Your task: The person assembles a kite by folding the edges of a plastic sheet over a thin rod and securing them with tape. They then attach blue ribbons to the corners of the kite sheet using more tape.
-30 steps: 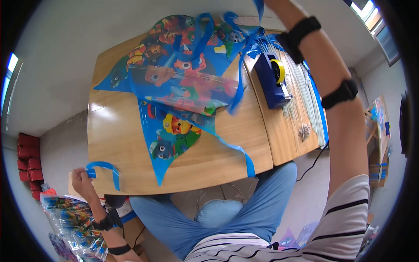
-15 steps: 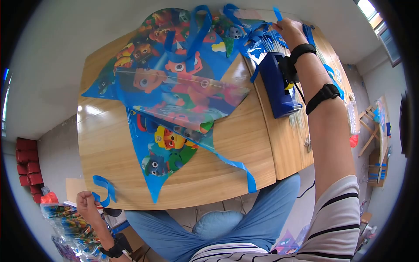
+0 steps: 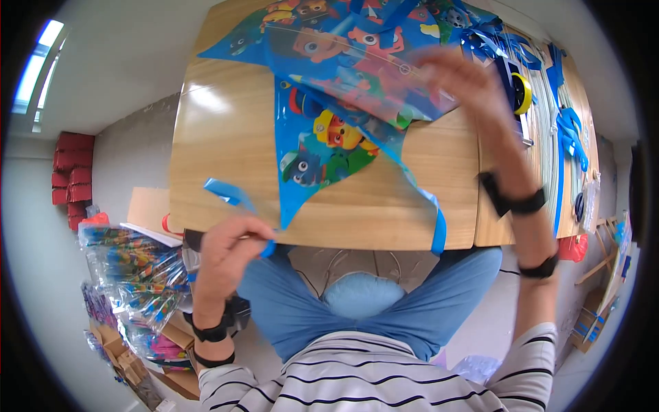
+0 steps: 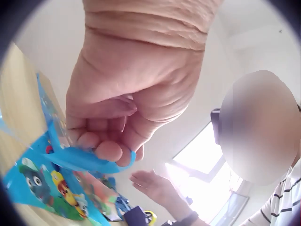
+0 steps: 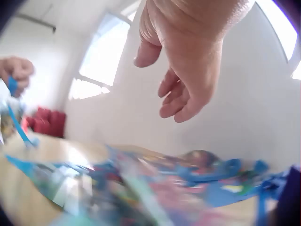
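Observation:
Near the front left table edge, my left hand [image 3: 233,254] pinches a short blue ribbon [image 3: 230,192] between thumb and fingers. In the left wrist view, the ribbon [image 4: 84,160] runs across under the fingertips. My right hand [image 3: 467,82], blurred, is over the right part of a blue kite [image 3: 302,165] printed with cartoon characters. Its fingers are loosely bent with nothing between them, as the right wrist view shows of the hand [image 5: 188,70]. A clear sheet lies folded over the kite's middle, and a blue tail [image 3: 438,226] trails to the front edge.
A tape dispenser with a yellow-cored roll [image 3: 523,93] stands right of the kite, partly behind the right arm. Thin pale rods [image 3: 546,130] and more blue ribbons [image 3: 570,134] lie beyond it. Shiny printed packets [image 3: 130,254] are heaped at the left, below red boxes [image 3: 72,172].
My right hand has come back from the far right, beyond the tape dispenser, to over the kite; the blue piece it held is gone. My left hand has moved inward, still pinching its ribbon.

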### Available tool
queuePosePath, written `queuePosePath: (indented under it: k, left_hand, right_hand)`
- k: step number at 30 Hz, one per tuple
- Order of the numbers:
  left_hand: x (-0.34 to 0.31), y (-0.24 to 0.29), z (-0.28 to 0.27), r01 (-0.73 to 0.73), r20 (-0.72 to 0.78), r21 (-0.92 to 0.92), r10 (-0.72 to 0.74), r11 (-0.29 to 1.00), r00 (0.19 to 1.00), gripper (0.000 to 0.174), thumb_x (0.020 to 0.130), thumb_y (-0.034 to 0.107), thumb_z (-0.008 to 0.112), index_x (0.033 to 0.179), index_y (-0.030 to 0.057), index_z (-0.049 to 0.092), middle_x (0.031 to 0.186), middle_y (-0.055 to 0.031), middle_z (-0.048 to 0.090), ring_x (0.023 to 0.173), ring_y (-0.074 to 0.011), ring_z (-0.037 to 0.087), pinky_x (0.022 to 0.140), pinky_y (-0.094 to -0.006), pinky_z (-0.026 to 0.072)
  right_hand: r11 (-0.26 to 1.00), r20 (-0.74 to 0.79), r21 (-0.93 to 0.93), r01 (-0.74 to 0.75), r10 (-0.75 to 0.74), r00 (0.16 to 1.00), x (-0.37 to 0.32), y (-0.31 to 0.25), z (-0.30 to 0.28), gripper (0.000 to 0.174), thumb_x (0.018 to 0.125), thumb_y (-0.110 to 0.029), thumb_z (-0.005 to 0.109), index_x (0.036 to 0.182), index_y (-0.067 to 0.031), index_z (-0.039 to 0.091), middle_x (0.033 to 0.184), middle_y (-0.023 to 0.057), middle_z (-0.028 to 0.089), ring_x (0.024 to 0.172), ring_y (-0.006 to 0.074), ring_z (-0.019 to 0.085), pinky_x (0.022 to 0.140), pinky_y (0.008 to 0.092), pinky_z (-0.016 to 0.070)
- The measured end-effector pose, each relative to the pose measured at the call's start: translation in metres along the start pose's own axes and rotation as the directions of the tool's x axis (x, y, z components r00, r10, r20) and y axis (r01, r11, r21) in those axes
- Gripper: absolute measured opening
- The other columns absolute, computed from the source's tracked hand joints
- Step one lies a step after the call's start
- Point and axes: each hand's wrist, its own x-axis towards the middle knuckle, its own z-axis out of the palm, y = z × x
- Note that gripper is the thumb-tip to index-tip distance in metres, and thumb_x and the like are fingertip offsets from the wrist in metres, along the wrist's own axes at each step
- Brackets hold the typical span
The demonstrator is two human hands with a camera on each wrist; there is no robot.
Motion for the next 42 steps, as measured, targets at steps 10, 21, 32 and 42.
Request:
queuePosePath:
  k: [10, 21, 32, 42]
  left_hand:
    - [-0.072, 0.042, -0.014, -0.389, 0.332, 0.074, 0.345, 0.918, 0.878, 0.01, 0.09, -0.005, 0.069, 0.099, -0.0007, 0.069, 0.087, -0.0094, 0.07, 0.079, -0.0193, 0.067, 0.072, -0.0287, 0.0522]
    - [-0.107, 0.064, -0.028, -0.548, 0.345, -0.019, 0.52, 0.836, 0.781, 0.011, 0.087, -0.007, 0.069, 0.096, -0.0007, 0.07, 0.087, -0.0103, 0.07, 0.079, -0.0217, 0.068, 0.071, -0.0299, 0.0521]
    - [-0.101, 0.077, -0.07, -0.52, 0.304, 0.235, 0.446, 0.821, 0.842, 0.013, 0.087, -0.007, 0.068, 0.099, -0.0015, 0.071, 0.088, -0.0133, 0.07, 0.082, -0.0276, 0.069, 0.073, -0.0327, 0.0536]
    - [-0.033, 0.014, -0.013, -0.497, 0.63, 0.212, 0.271, 0.841, 0.728, 0.015, 0.087, -0.004, 0.068, 0.101, 0.0003, 0.069, 0.087, -0.0133, 0.071, 0.08, -0.0298, 0.069, 0.073, -0.0356, 0.0531]
  right_hand:
    - [0.821, 0.53, 0.472, -0.321, 0.027, 0.848, -0.159, -0.026, 0.195, 0.048, 0.095, -0.032, 0.073, 0.13, 0.0016, 0.067, 0.105, 0.0074, 0.071, 0.103, 0.0162, 0.063, 0.093, 0.0313, 0.0493]
    - [0.888, 0.343, 0.46, 0.01, -0.187, 0.921, -0.183, -0.072, 0.222, 0.043, 0.08, -0.022, 0.085, 0.116, -0.0018, 0.072, 0.104, 0.007, 0.068, 0.103, 0.0223, 0.06, 0.107, 0.0365, 0.0412]
    - [0.856, 0.643, -0.499, 0.132, 0.264, 0.719, -0.258, -0.002, 0.171, 0.024, 0.079, -0.014, 0.083, 0.097, -0.0001, 0.073, 0.1, 0.0127, 0.069, 0.098, 0.0317, 0.062, 0.096, 0.0416, 0.049]
    - [0.986, 0.283, 0.078, -0.148, 0.121, 0.952, -0.204, -0.008, 0.217, 0.038, 0.083, -0.015, 0.083, 0.116, 0.001, 0.072, 0.117, 0.015, 0.07, 0.109, 0.0241, 0.063, 0.09, 0.0359, 0.0519]
